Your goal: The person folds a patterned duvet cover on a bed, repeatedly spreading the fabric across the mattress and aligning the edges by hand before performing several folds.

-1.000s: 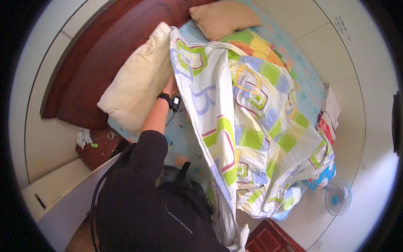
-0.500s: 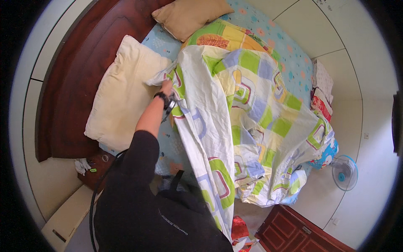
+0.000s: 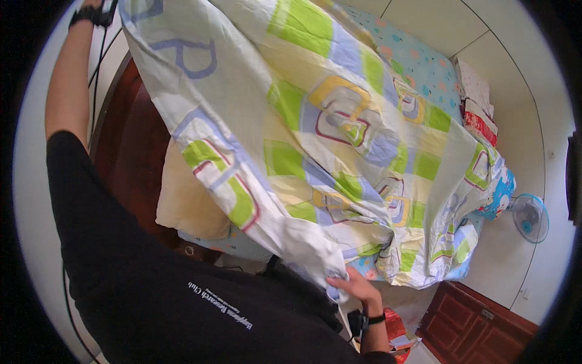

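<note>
A thin duvet cover, white with green, blue and yellow squares and looped shapes, spreads over the bed. Its near edge is lifted and stretched between my two hands. High at the upper left, my left hand is partly cut off by the picture's edge. The cloth rises to that hand, though its fingers are mostly out of sight. My right hand is low in the middle, its fingers closed on a bunched white edge of the cover. Black bands circle both wrists. Under the raised cloth, a cream pillow is partly hidden.
A dark wooden headboard stands at the left. The light blue flowered bed sheet shows at the far side. Folded bedding lies at the far right, near a small fan. A reddish-brown wooden cabinet stands at the lower right.
My left hand has swung up and left, lifting the cover's edge off the bed and across the pillow. My right hand has come into view, gripping the near edge. The view has shifted.
</note>
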Demonstrator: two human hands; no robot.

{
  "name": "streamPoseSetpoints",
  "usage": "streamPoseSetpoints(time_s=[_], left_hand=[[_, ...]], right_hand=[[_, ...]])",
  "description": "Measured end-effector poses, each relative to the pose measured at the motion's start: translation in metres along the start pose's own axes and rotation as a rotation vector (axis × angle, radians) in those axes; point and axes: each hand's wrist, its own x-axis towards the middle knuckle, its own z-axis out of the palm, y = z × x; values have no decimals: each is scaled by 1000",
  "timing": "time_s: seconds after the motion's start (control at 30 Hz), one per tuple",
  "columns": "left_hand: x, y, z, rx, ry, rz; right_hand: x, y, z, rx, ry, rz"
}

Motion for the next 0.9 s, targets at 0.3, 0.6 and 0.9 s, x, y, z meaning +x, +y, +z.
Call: streamPoseSetpoints(time_s=[0.3, 0.6, 0.9], left_hand=[[-359, -54, 10, -23, -992, -106], [-575, 83, -6, -429, -828, -506], [-540, 94, -68, -189, -838, -477]], right_hand=[[169, -36, 56, 121, -237, -244], [200, -9, 92, 127, -338, -293], [125, 91, -3, -483, 247, -446]])
